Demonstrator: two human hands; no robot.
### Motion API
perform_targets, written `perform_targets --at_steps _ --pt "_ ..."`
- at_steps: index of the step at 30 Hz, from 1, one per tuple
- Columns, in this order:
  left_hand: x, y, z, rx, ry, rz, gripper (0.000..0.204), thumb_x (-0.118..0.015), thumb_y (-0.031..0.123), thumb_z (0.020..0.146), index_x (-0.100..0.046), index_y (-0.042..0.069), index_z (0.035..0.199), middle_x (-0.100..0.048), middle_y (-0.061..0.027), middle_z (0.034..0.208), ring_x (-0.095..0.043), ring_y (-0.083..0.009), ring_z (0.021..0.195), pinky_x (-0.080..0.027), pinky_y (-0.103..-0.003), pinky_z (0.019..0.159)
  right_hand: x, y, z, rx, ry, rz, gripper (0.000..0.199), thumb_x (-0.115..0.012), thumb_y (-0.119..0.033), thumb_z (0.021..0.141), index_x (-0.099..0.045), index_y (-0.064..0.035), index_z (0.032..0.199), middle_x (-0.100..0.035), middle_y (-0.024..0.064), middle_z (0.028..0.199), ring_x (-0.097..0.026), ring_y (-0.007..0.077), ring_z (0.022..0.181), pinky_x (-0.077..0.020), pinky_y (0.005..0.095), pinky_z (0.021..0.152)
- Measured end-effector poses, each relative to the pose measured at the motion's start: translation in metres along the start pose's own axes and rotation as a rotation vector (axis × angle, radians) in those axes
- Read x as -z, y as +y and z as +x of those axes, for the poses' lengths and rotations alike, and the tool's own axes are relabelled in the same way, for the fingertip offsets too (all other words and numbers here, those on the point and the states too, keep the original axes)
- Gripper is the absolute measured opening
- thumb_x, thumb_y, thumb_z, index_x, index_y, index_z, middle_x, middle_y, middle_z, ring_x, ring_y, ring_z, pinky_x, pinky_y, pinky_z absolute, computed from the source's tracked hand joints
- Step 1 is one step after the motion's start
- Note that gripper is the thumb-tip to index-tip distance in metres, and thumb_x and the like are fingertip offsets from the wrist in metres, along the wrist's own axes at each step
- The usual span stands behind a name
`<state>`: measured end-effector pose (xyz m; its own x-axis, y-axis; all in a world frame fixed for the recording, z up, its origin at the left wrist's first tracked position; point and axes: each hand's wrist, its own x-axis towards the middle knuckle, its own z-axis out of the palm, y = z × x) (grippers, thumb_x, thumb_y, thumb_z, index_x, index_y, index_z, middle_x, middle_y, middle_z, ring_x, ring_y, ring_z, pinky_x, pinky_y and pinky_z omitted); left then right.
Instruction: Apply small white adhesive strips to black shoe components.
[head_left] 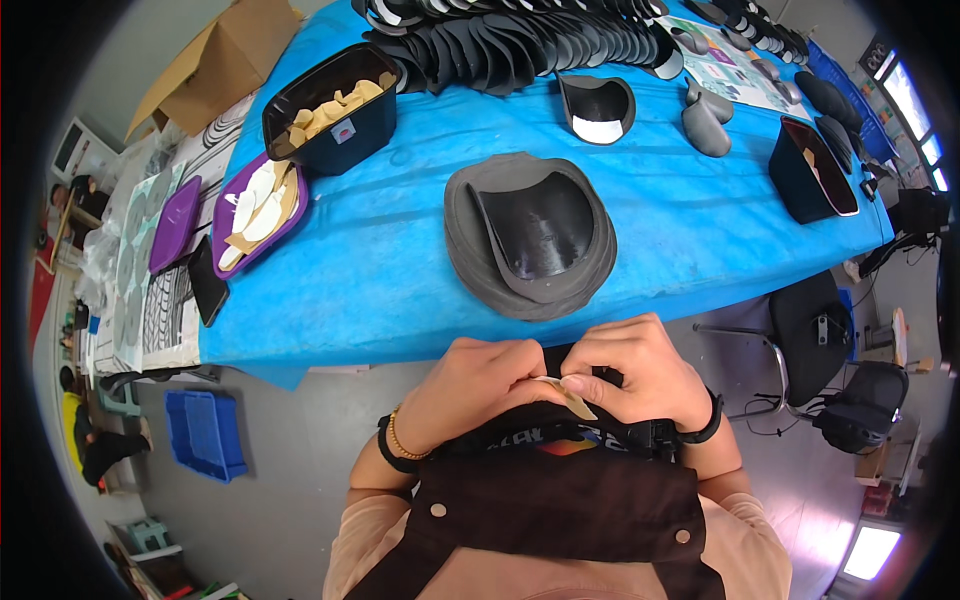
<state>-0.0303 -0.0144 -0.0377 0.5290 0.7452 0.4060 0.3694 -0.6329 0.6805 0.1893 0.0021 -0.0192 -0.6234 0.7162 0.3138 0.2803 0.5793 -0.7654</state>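
In front of my body, just off the near edge of the table, my left hand and my right hand meet with fingers bent in. Between them they pinch a small, thin cream-coloured piece, which looks like paper or a patch. The fingers cover part of it. Straight ahead on the table lies a stack of dark grey rounded foam pads. On top of the stack rests a curved pad with a glossy black face. Neither hand touches the stack.
A black bin of cream pieces and a purple tray of white and tan pieces stand left. Beside them lies a dark phone. Rows of black pads line the back. Another black bin sits right, near chairs.
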Motion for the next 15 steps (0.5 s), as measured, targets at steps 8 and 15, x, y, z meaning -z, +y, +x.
perform_targets --at_steps 8,15 --pt "-0.003 -0.002 0.002 -0.113 0.077 0.139 0.024 -0.078 0.026 0.078 -0.063 0.009 0.086 -0.056 -0.0022 0.073 -0.056 -0.0179 0.057 -0.044 -0.031 0.048 0.0 0.006 -0.002 -0.109 -0.091 0.047 0.008 -0.07 -0.016 0.082 -0.07 -0.0081 0.079 -0.063 0.0075 0.064 -0.059 0.0264 0.056 -0.0439 0.0335 0.051" --pt "0.001 -0.005 -0.001 -0.239 0.035 0.122 0.013 -0.073 0.021 0.082 -0.069 0.015 0.092 -0.054 -0.0005 0.074 -0.053 -0.0179 0.056 -0.043 -0.03 0.048 -0.003 0.013 -0.005 -0.22 -0.178 0.228 0.007 -0.068 -0.012 0.082 -0.069 -0.0052 0.08 -0.061 0.006 0.061 -0.057 0.0141 0.051 -0.0408 0.0283 0.049"
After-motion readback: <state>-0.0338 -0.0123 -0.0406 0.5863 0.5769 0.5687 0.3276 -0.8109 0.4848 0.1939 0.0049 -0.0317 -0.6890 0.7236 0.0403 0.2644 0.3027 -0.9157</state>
